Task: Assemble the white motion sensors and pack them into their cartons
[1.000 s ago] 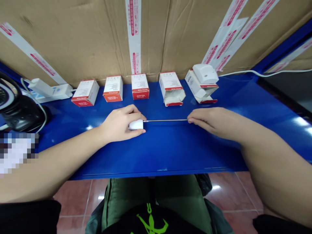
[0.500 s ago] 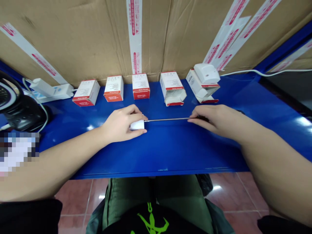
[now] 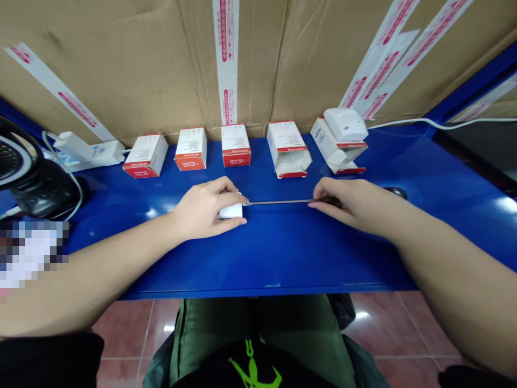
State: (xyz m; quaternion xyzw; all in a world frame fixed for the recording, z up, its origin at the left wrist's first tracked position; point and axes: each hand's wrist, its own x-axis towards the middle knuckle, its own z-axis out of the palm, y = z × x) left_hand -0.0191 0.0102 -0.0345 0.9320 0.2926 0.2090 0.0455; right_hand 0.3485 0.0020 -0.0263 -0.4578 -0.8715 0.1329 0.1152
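My left hand (image 3: 205, 210) is closed around a small white plastic part (image 3: 232, 211) low over the blue table, much of it covered by my fingers. In my right hand (image 3: 343, 202) is a screwdriver (image 3: 280, 202), its long thin metal shaft pointing left. The shaft's tip meets the right end of the white part, by my left index finger; the exact contact is hidden. My right fingers wrap most of the dark handle.
Along the back stand several white-and-red detector boxes (image 3: 235, 144). The open box (image 3: 287, 145) has its flap down; a white detector (image 3: 345, 124) rests on the rightmost box. A power strip (image 3: 97, 153) and black fan (image 3: 38, 167) are left. A black object (image 3: 398, 192) lies right.
The whole view has shifted slightly. My right hand has turned a little around the screwdriver handle, while my left hand keeps its hold on the white part.
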